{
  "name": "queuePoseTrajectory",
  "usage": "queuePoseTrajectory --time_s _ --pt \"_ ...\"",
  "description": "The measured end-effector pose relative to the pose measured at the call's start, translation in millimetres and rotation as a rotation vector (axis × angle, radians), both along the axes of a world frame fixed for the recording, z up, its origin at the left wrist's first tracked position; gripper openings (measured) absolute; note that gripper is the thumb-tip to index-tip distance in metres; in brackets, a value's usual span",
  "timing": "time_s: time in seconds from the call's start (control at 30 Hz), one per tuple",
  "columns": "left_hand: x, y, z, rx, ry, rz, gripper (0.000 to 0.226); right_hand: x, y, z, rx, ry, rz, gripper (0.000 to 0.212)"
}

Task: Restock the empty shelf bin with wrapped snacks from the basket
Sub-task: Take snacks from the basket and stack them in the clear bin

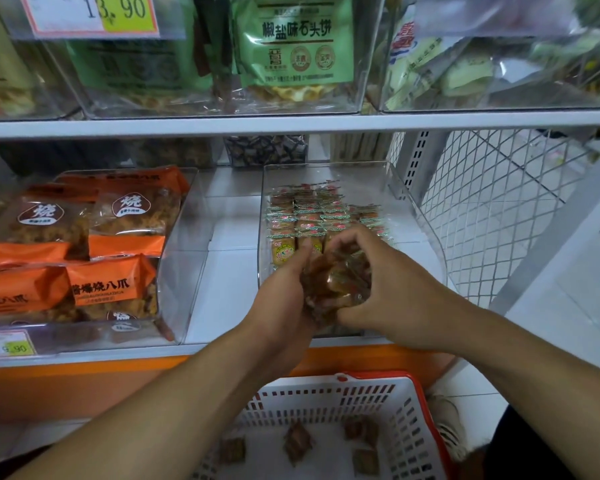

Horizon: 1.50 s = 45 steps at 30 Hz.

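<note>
Snacks: your clump of small brown snacks in clear crinkly wrappers (340,282) sits cupped between both hands, above the front of the clear plastic shelf bin (426,216).
Left hand (284,292): your fingers curl around the clump's left side.
Right hand (392,289): it clasps the clump's right side.
Basket: a few wrapped pieces lie in the white slotted plastic basket with red rim (329,400) below.

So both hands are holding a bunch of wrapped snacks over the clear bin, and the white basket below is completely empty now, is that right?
Not quite. The head view shows the basket is not empty: a few wrapped snacks lie in it. The rest holds: the left hand and right hand hold a bunch of snacks over the clear bin.
</note>
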<state>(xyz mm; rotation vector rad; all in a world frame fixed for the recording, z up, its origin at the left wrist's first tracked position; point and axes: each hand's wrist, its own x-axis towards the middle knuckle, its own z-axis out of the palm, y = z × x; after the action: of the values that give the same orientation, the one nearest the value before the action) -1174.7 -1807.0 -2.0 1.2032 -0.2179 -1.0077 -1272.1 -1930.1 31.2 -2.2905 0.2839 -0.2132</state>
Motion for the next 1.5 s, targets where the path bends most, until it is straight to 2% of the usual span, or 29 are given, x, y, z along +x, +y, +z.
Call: queuePoseTrajectory --time_s 0.1,0.2,0.3,0.43,0.57,0.7,0.87,0.93,1.03,1.07,1.1,1.17,1.23,1.33,1.4,1.5 --pt "4 -1 0 0.041 -0.004 -0.072 0.064 -3 11 -1 -0.234 -0.024 0.063 0.071" --pt "2 -3 0 0.023 0.061 -0.070 0.067 -3 19 -3 -0.301 -0.060 0.109 0.073" --pt "4 -4 -1 -0.051 0.149 -0.059 0.061 -4 17 -2 -0.245 -0.106 0.078 0.083" --pt "9 -3 1 -0.166 0.342 -0.109 0.072 -3 11 -1 -0.285 -0.067 0.144 0.095" --pt "10 -6 1 -0.153 0.314 -0.155 0.079 -3 6 -6 -0.226 0.009 0.187 0.089" --pt "12 -10 1 -0.170 0.253 -0.199 0.096 -2 -2 -5 -0.319 0.059 0.153 0.095" --pt "14 -16 4 -0.230 0.286 -0.150 0.096 4 -14 7 -0.258 0.040 0.128 0.079" --pt "17 -18 2 -0.191 0.112 -0.066 0.081 11 -32 14 -0.281 0.027 0.058 0.076" --pt "22 -22 -1 0.111 -0.541 0.069 0.025 35 -70 15 -0.454 0.099 -0.079 0.076" --pt "25 -23 -3 0.203 -0.758 0.058 0.012 47 -81 12 -0.527 0.146 -0.110 0.078" --pt "29 -24 -7 0.278 -0.935 -0.004 0.013 59 -90 7 -0.592 0.198 -0.131 0.081" --pt "37 -30 -22 0.394 -1.155 -0.171 0.035 81 -105 -5 -0.687 0.291 -0.153 0.080" --pt "43 -35 -30 0.471 -1.264 -0.277 0.049 99 -118 -16 -0.736 0.353 -0.178 0.074" --pt "49 -43 -37 0.514 -1.262 -0.314 0.059 117 -133 -26 -0.765 0.380 -0.225 0.067" --pt "54 -48 -41 0.536 -1.256 -0.302 0.059 129 -137 -28 -0.700 0.374 -0.262 0.068" --pt "59 -52 -44 0.546 -1.247 -0.241 0.054 144 -141 -30 -0.491 0.376 -0.299 0.069"
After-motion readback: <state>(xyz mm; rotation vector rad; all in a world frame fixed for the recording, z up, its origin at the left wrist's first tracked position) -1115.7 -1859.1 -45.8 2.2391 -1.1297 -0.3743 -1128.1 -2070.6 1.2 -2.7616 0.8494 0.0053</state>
